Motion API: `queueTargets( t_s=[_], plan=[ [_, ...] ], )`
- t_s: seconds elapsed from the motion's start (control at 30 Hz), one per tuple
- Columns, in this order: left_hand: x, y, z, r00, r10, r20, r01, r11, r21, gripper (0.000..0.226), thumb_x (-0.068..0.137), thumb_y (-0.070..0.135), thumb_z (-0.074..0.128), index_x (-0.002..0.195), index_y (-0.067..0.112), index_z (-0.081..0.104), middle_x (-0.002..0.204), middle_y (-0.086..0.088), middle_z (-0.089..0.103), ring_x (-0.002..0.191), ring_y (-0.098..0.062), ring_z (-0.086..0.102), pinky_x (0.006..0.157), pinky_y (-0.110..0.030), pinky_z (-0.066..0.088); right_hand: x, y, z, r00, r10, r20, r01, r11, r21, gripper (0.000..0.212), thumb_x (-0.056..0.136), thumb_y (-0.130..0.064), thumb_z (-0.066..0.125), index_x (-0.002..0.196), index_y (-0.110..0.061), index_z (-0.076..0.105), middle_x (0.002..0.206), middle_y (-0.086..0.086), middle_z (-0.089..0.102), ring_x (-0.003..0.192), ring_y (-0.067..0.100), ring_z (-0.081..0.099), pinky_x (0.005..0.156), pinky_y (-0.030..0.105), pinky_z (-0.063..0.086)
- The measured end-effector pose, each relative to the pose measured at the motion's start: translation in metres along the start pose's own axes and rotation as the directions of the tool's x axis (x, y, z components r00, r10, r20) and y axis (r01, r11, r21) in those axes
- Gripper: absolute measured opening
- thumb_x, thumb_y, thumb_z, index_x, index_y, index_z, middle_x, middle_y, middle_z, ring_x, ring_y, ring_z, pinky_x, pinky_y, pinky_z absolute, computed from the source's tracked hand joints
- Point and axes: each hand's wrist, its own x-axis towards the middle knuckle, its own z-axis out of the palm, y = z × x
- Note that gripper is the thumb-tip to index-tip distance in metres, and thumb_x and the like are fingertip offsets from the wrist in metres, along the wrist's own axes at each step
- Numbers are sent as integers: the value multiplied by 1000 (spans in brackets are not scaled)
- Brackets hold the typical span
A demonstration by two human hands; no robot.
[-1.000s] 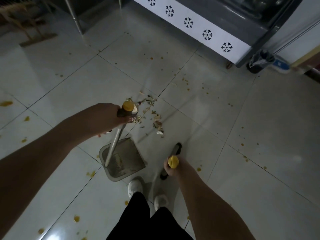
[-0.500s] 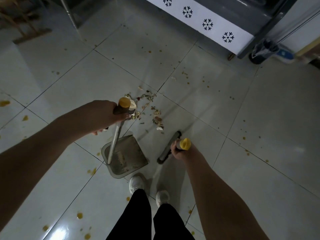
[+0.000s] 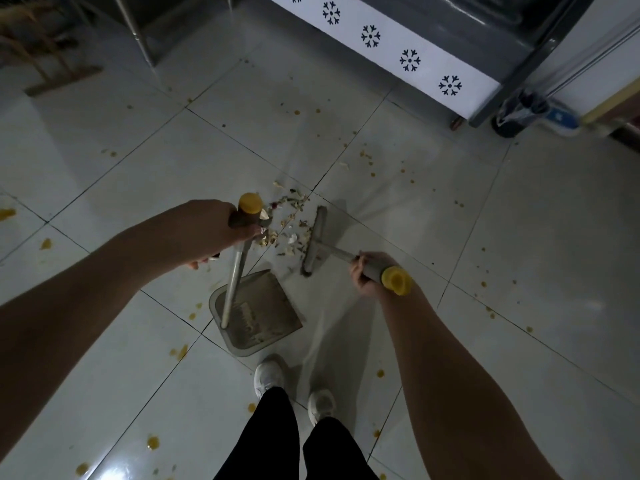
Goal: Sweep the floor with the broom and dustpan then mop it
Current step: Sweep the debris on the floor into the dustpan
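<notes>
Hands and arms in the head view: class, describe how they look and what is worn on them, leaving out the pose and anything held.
Both forearms are bare to the frame's edge: no sleeves, gloves, watch or bracelets show. The left hand and right hand carry no visible rings, though the dim light hides fine detail. Lower down, the person wears black trousers and white shoes.

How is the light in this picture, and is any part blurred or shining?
Head view: dim overall; glare on the glossy white floor tiles at lower left; the blue-and-white object at upper right is motion-blurred; the grey broom head stays fairly sharp; wide-angle bending at the edges.
</notes>
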Motion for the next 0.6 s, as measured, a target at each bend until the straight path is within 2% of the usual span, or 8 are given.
queueTargets(
  t_s=[0.03,0.1,0.17,0.23,0.33,0.43,0.53,0.6],
  plan=[
    [-1,-1,0,1000,-4,-6,4,1000,5,27,87,52,49,72,29,47,50,0,49,33,-5,43,30,-13,36,3,-3,-7,1000,-6,21,6,1000,-6,12,92,5,48,94,-5,53,88,4,60,77,11,63,83,17,51],
    [-4,-3,-1,1000,-14,-11,14,1000,10,28,87,52,49,72,29,46,51,0,50,35,-6,44,29,-13,35,7,-2,-11,991,128,27,-124,985,-124,19,74,13,53,84,-3,50,63,10,62,51,11,65,55,12,54],
    [-6,-6,-1,1000,-16,-5,16,1000,13,27,88,51,48,73,29,46,52,0,50,36,-7,45,30,-12,35,19,-1,-6,988,148,-45,-154,968,-200,26,93,6,33,71,-4,44,39,9,52,26,14,53,31,16,43],
    [-8,-9,-1,1000,-27,1,27,1000,13,28,88,51,47,75,26,48,53,0,49,38,-8,46,31,-14,37,38,8,1,986,106,-130,-142,941,-306,42,105,-12,21,69,-4,42,38,10,51,25,16,52,31,18,41],
    [-8,-13,-2,1000,-31,-8,31,999,31,31,88,52,46,83,22,51,55,-1,51,39,-9,48,31,-14,36,58,22,9,978,159,-136,-203,876,-437,37,104,-13,28,68,-8,40,51,8,49,29,13,51,34,18,44],
    [-6,-17,-7,999,-35,-18,35,999,35,34,87,53,46,86,20,52,55,-2,52,38,-8,48,29,-13,35,68,16,17,953,291,-83,-298,860,-414,38,102,-17,30,67,-8,40,37,6,48,25,13,50,29,15,41],
    [-4,-19,-13,997,-74,-17,74,997,6,33,87,54,46,79,22,52,52,-1,50,36,-8,45,30,-13,36,78,3,24,932,361,-21,-350,887,-301,35,100,-20,35,68,-7,43,43,8,51,30,13,53,31,16,44],
    [0,-20,-19,996,-88,-27,88,996,-17,33,86,54,47,77,23,52,50,0,49,34,-6,43,30,-12,37,82,-6,34,924,383,-14,-364,864,-348,34,99,-20,37,69,-5,44,43,8,51,30,13,53,30,17,44]
  ],
)
